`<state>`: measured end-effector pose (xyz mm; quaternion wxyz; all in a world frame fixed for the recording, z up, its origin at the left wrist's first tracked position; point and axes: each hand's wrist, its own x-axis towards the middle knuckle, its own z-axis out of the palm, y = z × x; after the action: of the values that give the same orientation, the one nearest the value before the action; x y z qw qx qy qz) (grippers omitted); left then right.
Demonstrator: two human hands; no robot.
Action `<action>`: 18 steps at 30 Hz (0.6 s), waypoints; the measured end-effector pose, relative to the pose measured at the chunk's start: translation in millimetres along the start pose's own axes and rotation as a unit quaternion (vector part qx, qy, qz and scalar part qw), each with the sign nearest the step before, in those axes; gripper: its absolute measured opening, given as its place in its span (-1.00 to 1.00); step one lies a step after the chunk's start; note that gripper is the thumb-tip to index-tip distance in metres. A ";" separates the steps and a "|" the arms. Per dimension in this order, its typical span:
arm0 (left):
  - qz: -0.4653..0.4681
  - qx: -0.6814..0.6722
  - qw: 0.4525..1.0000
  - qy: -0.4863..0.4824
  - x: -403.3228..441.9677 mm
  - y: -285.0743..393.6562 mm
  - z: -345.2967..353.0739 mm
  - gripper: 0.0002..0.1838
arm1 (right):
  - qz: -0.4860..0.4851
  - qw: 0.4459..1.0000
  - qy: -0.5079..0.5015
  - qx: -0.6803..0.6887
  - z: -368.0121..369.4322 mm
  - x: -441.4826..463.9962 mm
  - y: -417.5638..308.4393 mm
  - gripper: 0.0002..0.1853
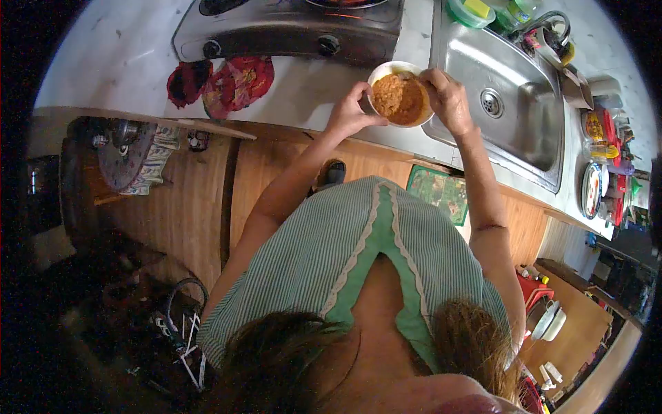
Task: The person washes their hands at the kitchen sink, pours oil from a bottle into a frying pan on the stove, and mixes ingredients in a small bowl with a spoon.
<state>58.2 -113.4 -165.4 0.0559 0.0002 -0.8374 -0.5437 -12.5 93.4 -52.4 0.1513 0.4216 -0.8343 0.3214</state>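
A white bowl of orange-brown, crumbly-looking food is at the counter's front edge, between the stove and the sink. My left hand grips the bowl's left side, thumb and fingers apart around the wall. At the right rim, my right hand is closed, its fingertips over the bowl. A small dark, shiny bit shows in the food near those fingertips. Whatever the right fingers hold is hidden behind them.
A gas stove stands behind the bowl, with crumpled red cloths in front of it. To the right is a steel sink, with a green tub at its far edge. Dishes and containers line the right side.
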 end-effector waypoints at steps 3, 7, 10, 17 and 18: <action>0.008 -0.013 1.000 0.025 -2.6 4.8 -0.4 -0.19 | 0.078 0.993 -0.067 -0.054 -9.2 -8.8 -13.5 -0.86; -0.002 -0.075 0.997 0.022 -0.2 -8.6 8.4 -0.25 | 0.127 0.989 -0.020 0.075 -8.8 -12.9 -26.7 -0.88; 0.003 -0.038 0.999 0.010 0.8 -4.0 3.1 -0.26 | 0.152 0.972 0.061 0.168 -3.1 -1.5 -8.2 -0.93; 0.015 -0.035 0.999 0.024 -1.0 -0.2 3.2 -0.26 | 0.131 0.991 -0.013 -0.024 -13.3 -9.8 -13.5 -0.95; 0.016 -0.039 0.999 0.030 -2.2 -0.4 3.9 -0.26 | 0.136 0.991 -0.012 -0.007 -13.8 -11.0 -21.5 -0.95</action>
<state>59.9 -109.8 -167.5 0.0902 0.0008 -0.8133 -0.5749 11.0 99.9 -39.0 0.0992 0.3074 -0.8878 0.3279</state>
